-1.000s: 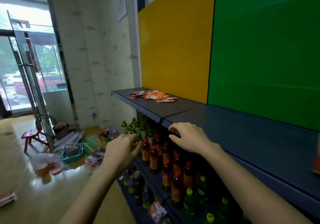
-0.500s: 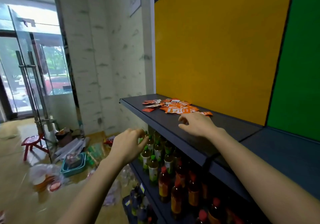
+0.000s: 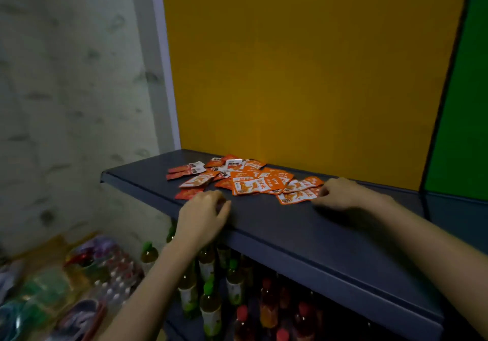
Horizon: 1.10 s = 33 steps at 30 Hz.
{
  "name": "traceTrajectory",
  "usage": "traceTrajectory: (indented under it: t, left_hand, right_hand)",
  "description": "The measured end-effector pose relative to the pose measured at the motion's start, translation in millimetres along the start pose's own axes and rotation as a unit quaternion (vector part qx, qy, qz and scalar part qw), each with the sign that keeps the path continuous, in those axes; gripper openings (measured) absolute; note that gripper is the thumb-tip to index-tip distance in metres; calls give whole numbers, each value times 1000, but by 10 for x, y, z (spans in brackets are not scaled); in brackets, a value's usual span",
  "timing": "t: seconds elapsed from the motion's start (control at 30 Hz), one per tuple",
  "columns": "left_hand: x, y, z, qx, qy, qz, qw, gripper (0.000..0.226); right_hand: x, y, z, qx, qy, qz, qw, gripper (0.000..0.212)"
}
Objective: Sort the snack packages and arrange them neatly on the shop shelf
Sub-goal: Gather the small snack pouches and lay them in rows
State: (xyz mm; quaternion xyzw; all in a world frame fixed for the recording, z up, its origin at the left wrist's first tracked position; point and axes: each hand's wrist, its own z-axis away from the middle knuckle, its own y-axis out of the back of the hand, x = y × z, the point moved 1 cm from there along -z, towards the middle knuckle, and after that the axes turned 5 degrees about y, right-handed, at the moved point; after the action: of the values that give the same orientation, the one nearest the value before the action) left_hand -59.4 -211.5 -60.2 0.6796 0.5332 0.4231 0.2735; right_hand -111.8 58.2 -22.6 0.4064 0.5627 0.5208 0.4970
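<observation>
A loose pile of orange and red snack packets (image 3: 253, 179) lies on the dark grey top shelf (image 3: 277, 224), against the yellow back panel. My left hand (image 3: 203, 215) rests at the shelf's front edge with its fingers loosely curled, holding nothing, just in front of a red packet (image 3: 188, 193). My right hand (image 3: 343, 195) rests on the shelf at the right end of the pile. Its curled fingertips reach the edge of the rightmost orange packet (image 3: 297, 196); whether they pinch it is unclear.
Bottled drinks (image 3: 208, 303) with green and red caps fill the shelves below. Wrapped packs of goods (image 3: 105, 269) lie on the floor at lower left. A pale tiled wall (image 3: 74, 103) closes the left side; a green panel (image 3: 464, 103) stands at right.
The view has swung right and closer to the pile. My left hand rose from beside the bottles to the shelf edge; my right hand moved along the shelf to the pile's right end.
</observation>
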Motion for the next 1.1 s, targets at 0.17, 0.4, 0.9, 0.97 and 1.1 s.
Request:
traceTrajectory:
  t: [0.17, 0.4, 0.9, 0.97, 1.1]
  left_hand:
    - [-218, -269, -561, -24, -61, 72, 995, 25]
    - [-198, -467, -1070, -61, -85, 33, 994, 46]
    - [14, -841, -1495, -199, -36, -29, 979, 117]
    - [19, -875, -1526, -201, -33, -14, 979, 115]
    - [74, -858, -1613, -241, 3, 45, 969, 106]
  right_hand:
    - [24, -128, -172, 32, -150, -70, 986, 50]
    - [-342, -278, -436, 126, -327, -131, 927, 92]
    - [-333, -350, -1087, 187, -400, -107, 891, 97]
    - [-285, -363, -1118, 187, -393, -127, 891, 93]
    - [-223, -338, -1100, 199, -368, -204, 885, 86]
